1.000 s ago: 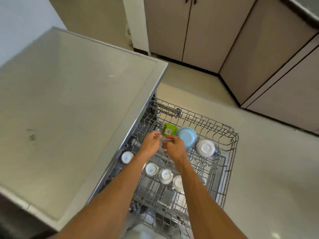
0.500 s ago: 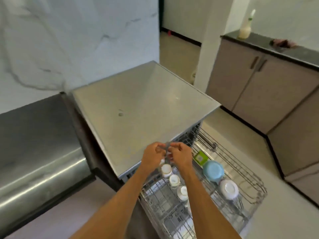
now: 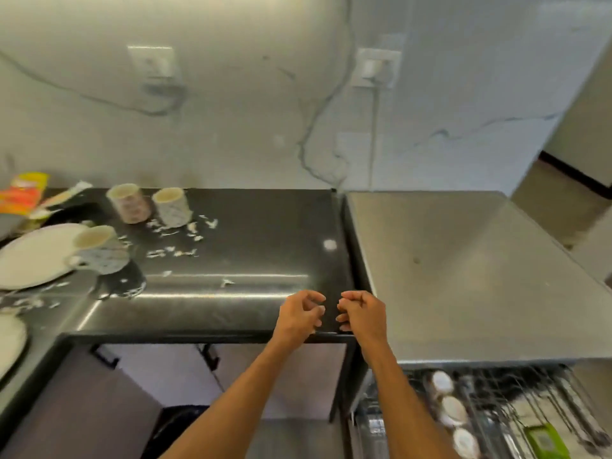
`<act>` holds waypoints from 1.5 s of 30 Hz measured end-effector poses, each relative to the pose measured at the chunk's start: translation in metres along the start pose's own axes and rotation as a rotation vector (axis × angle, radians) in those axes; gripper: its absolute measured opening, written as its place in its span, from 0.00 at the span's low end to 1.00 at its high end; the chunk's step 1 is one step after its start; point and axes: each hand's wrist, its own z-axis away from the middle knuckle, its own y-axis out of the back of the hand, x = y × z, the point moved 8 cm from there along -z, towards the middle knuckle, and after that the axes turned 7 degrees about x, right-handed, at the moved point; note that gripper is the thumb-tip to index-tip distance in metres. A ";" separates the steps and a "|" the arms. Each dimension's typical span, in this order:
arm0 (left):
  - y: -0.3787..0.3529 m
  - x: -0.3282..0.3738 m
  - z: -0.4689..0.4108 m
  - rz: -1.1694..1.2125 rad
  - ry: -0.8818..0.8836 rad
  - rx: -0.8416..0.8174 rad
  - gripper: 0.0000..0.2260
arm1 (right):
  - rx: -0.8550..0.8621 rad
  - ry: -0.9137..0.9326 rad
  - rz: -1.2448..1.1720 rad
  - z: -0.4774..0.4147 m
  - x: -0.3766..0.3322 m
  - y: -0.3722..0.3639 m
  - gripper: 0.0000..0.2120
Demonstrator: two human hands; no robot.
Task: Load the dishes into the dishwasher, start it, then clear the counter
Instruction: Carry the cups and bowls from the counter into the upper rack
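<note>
Both hands raised side by side above the front edge of the black counter, near its right corner. Left hand loosely curled, fingers bent inward, thumb apart from them, nothing seen inside. Right hand likewise half-curled, fingertips turned toward the left hand, a narrow gap between the 2. Cannot tell whether any small item sits in either palm; none visible.

On the counter's left part, dirty dishes: 2 mugs upright side by side at the back, near the wall; a 3rd mug in front of them, resting against the right rim of a white plate. Another plate cut off at the left edge, lower down. Scraps of white litter scattered around the mugs and toward the counter's middle. Orange-and-yellow packet at the far left corner, blurred.

Right of the counter, just beside it, the dishwasher's steel top, bare. Below its front edge, the rack pulled out, wires blurred. In the rack, 3 white cups in a row along the left side, bottoms up; a green item at the lower right, details too blurred to tell.
</note>
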 end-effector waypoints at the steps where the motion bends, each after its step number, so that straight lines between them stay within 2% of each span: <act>1: 0.023 -0.005 -0.001 0.004 0.000 0.030 0.06 | -0.031 0.016 0.010 0.007 -0.004 -0.021 0.05; 6: 0.124 -0.041 0.003 0.023 0.041 0.171 0.07 | -0.155 0.057 0.035 0.040 -0.015 -0.113 0.04; 12: 0.207 -0.081 0.010 0.047 0.114 0.349 0.08 | -0.298 0.067 0.071 0.066 -0.015 -0.199 0.04; 30: 0.350 -0.124 -0.045 0.107 0.288 0.774 0.12 | -0.723 0.122 0.194 0.033 -0.055 -0.408 0.05; 34: 0.370 -0.131 -0.049 0.104 0.324 0.843 0.14 | -0.776 0.146 0.217 0.035 -0.063 -0.437 0.06; 40: 0.408 -0.137 -0.059 0.069 0.326 0.954 0.24 | -0.806 0.178 0.238 0.043 -0.071 -0.482 0.08; 45: 0.438 -0.144 -0.077 0.095 0.315 0.922 0.27 | -0.776 0.228 0.279 0.049 -0.079 -0.516 0.13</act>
